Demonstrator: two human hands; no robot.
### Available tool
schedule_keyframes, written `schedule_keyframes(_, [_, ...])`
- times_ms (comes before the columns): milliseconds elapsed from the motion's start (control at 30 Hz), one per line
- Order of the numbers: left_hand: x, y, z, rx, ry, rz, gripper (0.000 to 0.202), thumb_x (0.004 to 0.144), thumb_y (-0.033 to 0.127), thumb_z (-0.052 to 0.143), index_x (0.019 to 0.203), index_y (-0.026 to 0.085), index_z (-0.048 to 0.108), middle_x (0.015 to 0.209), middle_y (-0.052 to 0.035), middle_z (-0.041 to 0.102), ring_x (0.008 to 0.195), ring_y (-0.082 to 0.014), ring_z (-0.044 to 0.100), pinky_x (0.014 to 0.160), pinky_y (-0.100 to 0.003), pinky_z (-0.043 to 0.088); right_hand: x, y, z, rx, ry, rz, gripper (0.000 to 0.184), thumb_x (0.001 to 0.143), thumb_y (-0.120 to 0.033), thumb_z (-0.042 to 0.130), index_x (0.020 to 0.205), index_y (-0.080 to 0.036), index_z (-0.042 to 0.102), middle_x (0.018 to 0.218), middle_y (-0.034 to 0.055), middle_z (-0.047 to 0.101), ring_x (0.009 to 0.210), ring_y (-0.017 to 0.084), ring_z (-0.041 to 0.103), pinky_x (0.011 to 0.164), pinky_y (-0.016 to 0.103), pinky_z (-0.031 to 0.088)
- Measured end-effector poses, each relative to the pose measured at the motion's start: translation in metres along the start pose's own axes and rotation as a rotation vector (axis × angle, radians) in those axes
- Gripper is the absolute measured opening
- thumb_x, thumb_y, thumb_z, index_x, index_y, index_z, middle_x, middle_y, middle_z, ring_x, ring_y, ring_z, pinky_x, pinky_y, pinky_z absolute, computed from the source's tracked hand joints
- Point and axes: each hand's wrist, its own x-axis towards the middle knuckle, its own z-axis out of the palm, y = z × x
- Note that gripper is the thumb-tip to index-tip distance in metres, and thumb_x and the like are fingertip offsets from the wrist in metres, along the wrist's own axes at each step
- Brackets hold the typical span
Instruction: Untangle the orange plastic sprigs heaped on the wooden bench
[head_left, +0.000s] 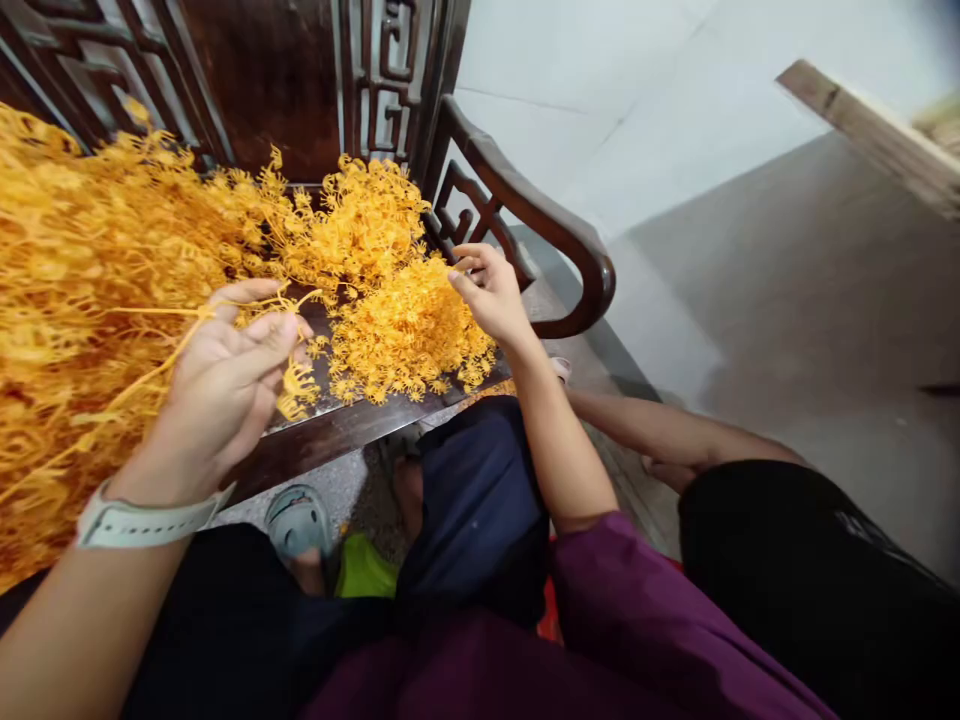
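A great mass of golden-yellow branching sprays point(82, 300) covers the left of the view, and a smaller heap point(405, 330) lies on the dark wooden bench seat point(337, 430). My left hand point(229, 390), palm up with a pale wristband point(146, 522), holds thin yellow stems point(202, 325) across its fingers. My right hand point(487, 290) reaches the upper edge of the smaller heap, with thumb and forefinger pinched on a fine yellow sprig point(450, 268). That sprig is too thin to make out clearly.
A carved dark wooden bench back point(390, 70) and curved armrest point(551, 215) stand just beyond the sprays. Below are a dark blue cloth point(480, 500) on my lap, a pale sandal point(298, 525), a bare lower leg point(660, 430), and a grey floor point(810, 290). A wooden board point(870, 130) juts in at top right.
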Motion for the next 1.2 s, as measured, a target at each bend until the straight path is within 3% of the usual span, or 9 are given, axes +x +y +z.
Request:
schedule_keyframes(67, [0.003,-0.007,0.004,-0.011,0.026,0.007,0.044,0.081,0.012,0.092,0.116,0.023,0.067,0.082,-0.0009,0.076,0.076,-0.0121,0.067,0.066,-0.02,0.053,-0.002,-0.002,0.0,-0.042,0.038,-0.006,0.048,0.084,-0.055,0.082,0.117,-0.023,0.068,0.112,0.0085,0.066,0.087,0.017,0.056,0.079,0.034,0.052])
schedule_keyframes(167, [0.009,-0.013,0.014,0.005,0.081,0.005,0.045,0.079,0.011,0.092,0.114,0.022,0.065,0.085,-0.0019,0.079,0.075,-0.013,0.072,0.067,-0.02,0.057,-0.022,-0.034,0.011,0.008,0.084,-0.096,0.035,0.093,-0.051,0.077,0.112,-0.022,0.072,0.108,0.0072,0.067,0.089,0.017,0.059,0.077,0.033,0.049])
schedule_keyframes(300, [0.018,-0.015,0.032,0.016,0.113,0.063,0.047,0.08,0.017,0.093,0.118,0.023,0.065,0.093,-0.0017,0.082,0.075,-0.0132,0.075,0.074,-0.024,0.062,-0.059,-0.091,0.038,0.291,-0.276,-0.144,0.025,0.101,-0.048,0.072,0.11,-0.024,0.073,0.097,0.0008,0.071,0.085,0.014,0.063,0.078,0.031,0.05])
schedule_keyframes(400, [0.022,-0.011,0.047,0.029,0.083,0.143,0.049,0.082,0.022,0.095,0.12,0.022,0.065,0.093,-0.002,0.082,0.084,-0.0145,0.077,0.08,-0.025,0.062,-0.071,-0.111,0.058,0.391,-0.337,-0.159,0.025,0.097,-0.044,0.08,0.108,-0.024,0.073,0.094,-0.0012,0.071,0.08,0.012,0.061,0.075,0.03,0.049])
schedule_keyframes(533, [0.025,-0.001,0.06,0.165,0.036,0.179,0.047,0.084,0.027,0.093,0.121,0.021,0.065,0.082,0.0004,0.075,0.069,-0.0115,0.068,0.061,-0.02,0.052,-0.059,-0.115,0.067,0.588,-0.217,-0.054,0.033,0.094,-0.052,0.082,0.095,-0.023,0.067,0.08,-0.0022,0.067,0.069,0.012,0.059,0.067,0.029,0.05])
schedule_keyframes(700, [0.025,0.012,0.057,0.135,-0.14,0.055,0.054,0.077,0.027,0.098,0.121,0.02,0.067,0.062,0.0055,0.06,0.045,-0.0063,0.043,0.042,-0.019,0.029,-0.049,-0.115,0.062,0.803,-0.267,0.079,0.035,0.087,-0.05,0.089,0.097,-0.024,0.067,0.077,-0.0031,0.068,0.069,0.012,0.065,0.065,0.026,0.053])
schedule_keyframes(867, [0.014,0.023,0.052,0.043,-0.28,-0.108,0.058,0.083,0.023,0.091,0.135,0.027,0.066,0.068,0.0033,0.062,0.049,-0.0082,0.048,0.045,-0.018,0.035,-0.053,-0.121,0.063,0.988,-0.374,0.18,0.04,0.08,-0.045,0.095,0.093,-0.023,0.064,0.073,-0.0045,0.065,0.062,0.009,0.059,0.062,0.023,0.051])
schedule_keyframes(1000, [0.005,0.024,0.051,-0.026,-0.324,-0.136,0.053,0.087,0.023,0.086,0.136,0.031,0.068,0.073,0.002,0.06,0.05,-0.0094,0.047,0.045,-0.021,0.034,-0.058,-0.126,0.069,1.075,-0.417,0.15,0.048,0.078,-0.049,0.095,0.088,-0.024,0.055,0.065,-0.0068,0.053,0.057,0.009,0.049,0.056,0.023,0.044])
schedule_keyframes(1200, [-0.003,0.022,0.055,-0.064,-0.238,-0.114,0.054,0.084,0.021,0.085,0.131,0.034,0.064,0.066,0.0054,0.047,0.047,-0.009,0.032,0.045,-0.024,0.024,-0.058,-0.118,0.085,1.117,-0.476,0.064,0.054,0.078,-0.053,0.091,0.085,-0.027,0.044,0.059,-0.0075,0.041,0.056,0.013,0.043,0.059,0.029,0.043])
